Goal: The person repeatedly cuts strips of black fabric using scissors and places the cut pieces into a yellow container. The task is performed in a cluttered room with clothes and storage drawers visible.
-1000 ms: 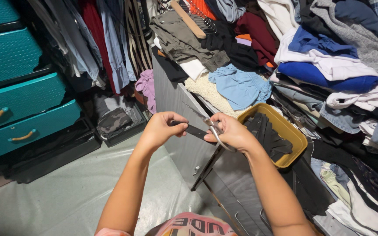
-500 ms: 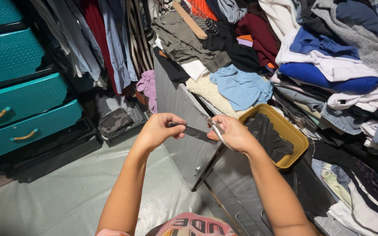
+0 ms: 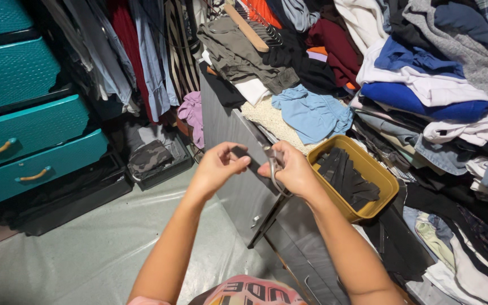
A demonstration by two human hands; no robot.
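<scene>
Mid-frame, left hand (image 3: 217, 165) pinched a black strip (image 3: 243, 156) by its end while right hand (image 3: 289, 169) was closed around scissors (image 3: 275, 169), beside the yellow tray (image 3: 380, 176); strip looked light and floppy, best held taut near the cut.

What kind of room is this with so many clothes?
Probably a bedroom closet or clothes storage corner: shirts hang on a rail, folded clothes pile up on a grey cabinet, and teal drawers stand at the left.
</scene>
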